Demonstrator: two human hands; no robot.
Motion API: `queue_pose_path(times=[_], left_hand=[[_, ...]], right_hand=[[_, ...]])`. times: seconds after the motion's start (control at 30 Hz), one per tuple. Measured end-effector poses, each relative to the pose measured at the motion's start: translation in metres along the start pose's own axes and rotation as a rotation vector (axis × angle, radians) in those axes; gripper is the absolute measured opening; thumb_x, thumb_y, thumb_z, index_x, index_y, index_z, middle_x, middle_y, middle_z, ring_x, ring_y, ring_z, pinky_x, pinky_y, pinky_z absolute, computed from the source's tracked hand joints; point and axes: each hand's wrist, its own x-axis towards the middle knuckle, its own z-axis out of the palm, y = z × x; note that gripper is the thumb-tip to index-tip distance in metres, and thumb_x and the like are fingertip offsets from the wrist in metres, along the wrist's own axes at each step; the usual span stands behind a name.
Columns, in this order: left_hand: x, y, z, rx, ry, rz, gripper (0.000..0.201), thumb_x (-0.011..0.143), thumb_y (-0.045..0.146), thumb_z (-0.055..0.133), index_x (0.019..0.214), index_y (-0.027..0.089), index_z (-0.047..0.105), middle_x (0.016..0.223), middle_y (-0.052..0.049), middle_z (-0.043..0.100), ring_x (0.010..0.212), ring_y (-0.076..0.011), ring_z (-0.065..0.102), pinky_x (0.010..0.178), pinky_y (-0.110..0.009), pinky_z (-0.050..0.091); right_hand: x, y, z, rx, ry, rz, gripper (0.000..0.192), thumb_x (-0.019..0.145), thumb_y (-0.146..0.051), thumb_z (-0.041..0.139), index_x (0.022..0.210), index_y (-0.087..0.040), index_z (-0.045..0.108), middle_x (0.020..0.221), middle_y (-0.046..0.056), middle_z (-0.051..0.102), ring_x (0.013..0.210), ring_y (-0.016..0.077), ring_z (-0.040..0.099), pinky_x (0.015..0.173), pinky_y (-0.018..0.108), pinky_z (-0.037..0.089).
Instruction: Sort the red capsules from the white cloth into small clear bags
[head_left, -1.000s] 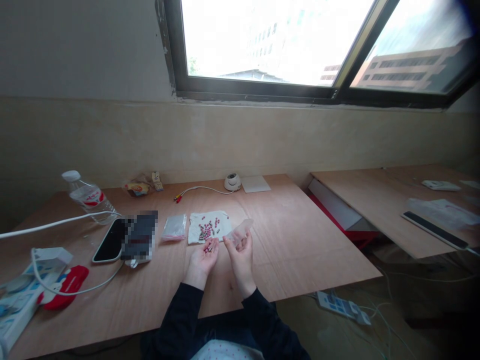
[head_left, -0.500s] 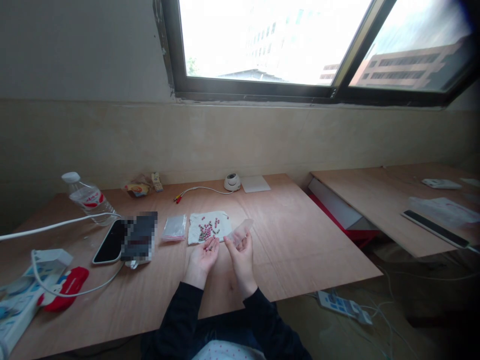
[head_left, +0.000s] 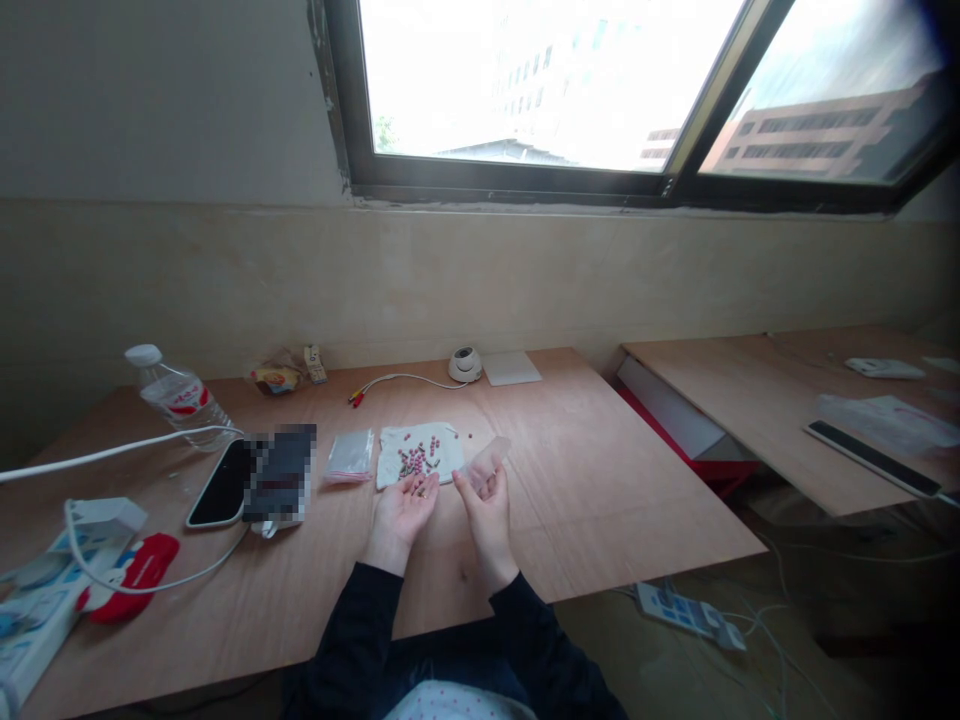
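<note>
My left hand (head_left: 406, 508) is turned palm up, its fingers slightly curled, with a few small beads (head_left: 422, 491) lying on the fingers. Just to its right, my right hand (head_left: 484, 500) pinches a small clear plastic bag (head_left: 489, 456) between thumb and fingers. Whether anything is inside the bag cannot be made out. Beyond the left fingertips, a white cloth (head_left: 390, 440) bears several loose pink-red and darker beads (head_left: 415, 462). One reddish bead (head_left: 470, 436) sits on the table right of the cloth. A stack of clear bags (head_left: 349, 457) lies left of the cloth.
On the left of the wooden table (head_left: 585, 480) are two phones (head_left: 220, 485), a water bottle (head_left: 184, 397), a white cable, a red pouch (head_left: 142, 577) and a power strip (head_left: 37, 630). A dome camera (head_left: 465, 364) and a white card (head_left: 511, 368) stand at the back.
My hands have drawn slightly apart, and the left one lies flatter. Fewer beads show in the left hand. A single reddish bead now shows on the table right of the cloth.
</note>
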Motion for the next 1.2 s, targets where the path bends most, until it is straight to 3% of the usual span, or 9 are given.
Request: queue_pose_path(times=[0.17,0.23,0.33,0.47,0.6,0.73,0.9,1.03,1.2], left_hand=[[0.002,0.001,0.001,0.003,0.018,0.014,0.039,0.087,0.006,0.033,0.124,0.012,0.045,0.125,-0.02,0.049,0.112,-0.0241,0.055,0.063,-0.031,0.06],[0.004,0.002,0.0,0.007,0.031,0.016,0.04,0.086,0.005,0.033,0.124,0.014,0.046,0.128,-0.018,0.048,0.113,-0.0234,0.055,0.066,-0.031,0.06],[0.004,0.003,0.001,0.016,0.042,0.014,0.041,0.086,0.006,0.034,0.124,0.018,0.046,0.13,-0.017,0.047,0.113,-0.0233,0.055,0.07,-0.032,0.06],[0.005,0.007,0.007,0.04,0.038,0.007,0.042,0.085,0.006,0.036,0.125,0.018,0.044,0.133,-0.017,0.044,0.118,-0.0251,0.051,0.072,-0.033,0.059],[0.006,0.013,0.016,0.076,0.031,0.0,0.042,0.085,0.006,0.036,0.127,0.01,0.04,0.136,-0.022,0.039,0.127,-0.0283,0.041,0.071,-0.032,0.059],[0.011,0.019,0.022,0.114,0.041,-0.005,0.038,0.085,0.007,0.035,0.122,0.013,0.043,0.135,-0.021,0.039,0.125,-0.0287,0.043,0.071,-0.034,0.059],[0.015,0.025,0.025,0.144,0.044,-0.006,0.033,0.085,0.01,0.038,0.117,0.014,0.046,0.134,-0.019,0.04,0.126,-0.0281,0.042,0.076,-0.034,0.057],[0.015,0.028,0.028,0.155,0.031,-0.021,0.033,0.085,0.012,0.04,0.117,0.011,0.045,0.133,-0.022,0.04,0.127,-0.0293,0.039,0.079,-0.034,0.055],[0.015,0.03,0.03,0.171,0.012,-0.026,0.029,0.086,0.015,0.039,0.113,0.014,0.047,0.131,-0.02,0.041,0.125,-0.0281,0.043,0.08,-0.035,0.054]], right_hand=[[0.02,0.011,-0.017,-0.164,0.041,-0.096,0.054,0.062,-0.027,0.069,0.113,-0.02,0.05,0.104,0.007,0.062,0.103,0.0217,0.056,0.087,0.034,0.046],[0.043,0.008,-0.028,-0.358,0.062,-0.118,0.04,0.065,-0.029,0.064,0.101,-0.016,0.055,0.091,0.005,0.064,0.088,0.0199,0.06,0.076,0.031,0.048],[0.094,-0.008,-0.041,-0.452,0.081,-0.106,0.027,0.071,-0.03,0.058,0.093,-0.015,0.057,0.08,0.003,0.063,0.071,0.0157,0.058,0.065,0.027,0.047],[0.168,-0.031,-0.047,-0.579,0.022,-0.036,0.023,0.078,-0.03,0.059,0.093,-0.012,0.058,0.083,0.005,0.062,0.07,0.0144,0.057,0.061,0.026,0.047],[0.214,-0.032,-0.041,-0.705,-0.11,0.093,0.028,0.088,-0.031,0.054,0.11,-0.013,0.055,0.106,0.008,0.059,0.088,0.0176,0.06,0.075,0.036,0.052],[0.229,-0.01,-0.035,-0.8,-0.218,0.157,0.031,0.088,-0.031,0.055,0.113,-0.013,0.053,0.112,0.009,0.057,0.095,0.0198,0.059,0.08,0.039,0.051],[0.228,0.018,-0.041,-0.893,-0.28,0.115,0.03,0.088,-0.031,0.053,0.113,-0.014,0.053,0.112,0.008,0.057,0.094,0.0198,0.059,0.079,0.039,0.051],[0.232,0.025,-0.049,-0.941,-0.279,-0.009,0.026,0.087,-0.03,0.055,0.108,-0.013,0.056,0.105,0.007,0.06,0.088,0.0176,0.061,0.075,0.036,0.052],[0.231,0.025,-0.058,-0.953,-0.259,-0.241,0.011,0.074,-0.016,0.06,0.081,-0.009,0.067,0.081,0.01,0.069,0.079,0.0213,0.063,0.07,0.029,0.049]])
